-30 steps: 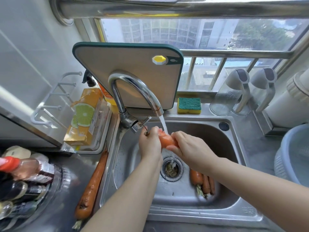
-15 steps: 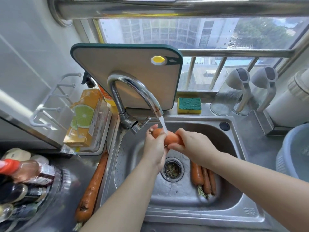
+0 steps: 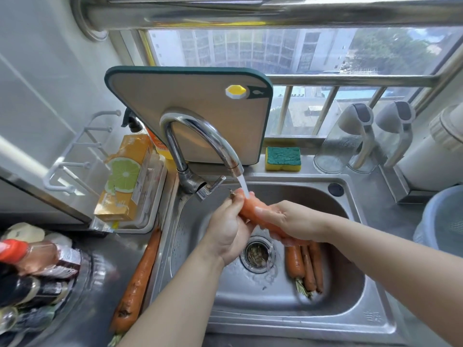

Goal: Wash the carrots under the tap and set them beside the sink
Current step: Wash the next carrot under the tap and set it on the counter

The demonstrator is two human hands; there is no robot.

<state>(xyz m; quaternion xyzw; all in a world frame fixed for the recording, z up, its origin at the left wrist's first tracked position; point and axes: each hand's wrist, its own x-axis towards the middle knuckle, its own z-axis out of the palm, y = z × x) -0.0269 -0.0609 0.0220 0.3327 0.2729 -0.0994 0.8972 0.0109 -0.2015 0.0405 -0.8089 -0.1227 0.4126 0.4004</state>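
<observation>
Fingers (image 3: 234, 205) of the left hand (image 3: 225, 234) curl round the upper end of a carrot (image 3: 248, 207). The right hand (image 3: 290, 221) wraps its lower part, so both hands clamp it above the sink (image 3: 350, 329), directly under the water stream (image 3: 243, 186) from the tap (image 3: 200, 131).

A few more sink carrots (image 3: 304, 266) lie side by side on the basin floor, just right of the drain (image 3: 258, 254) and below the right wrist, their green ends toward the camera. One long carrot (image 3: 140, 279), streaked with dirt, lies on the steel bench (image 3: 105, 249) along the sink's left rim.

Behind the tap a cutting board (image 3: 188, 108) stands upright against the window (image 3: 275, 46), with a sponge (image 3: 283, 159) just beside it on the back ledge. An orange box (image 3: 125, 179) sits at the left, and bottles (image 3: 37, 271) crowd the near-left corner. Two clear jugs (image 3: 350, 141) and a blue basket (image 3: 443, 221) stand at the right. Buildings and trees show through the window.
</observation>
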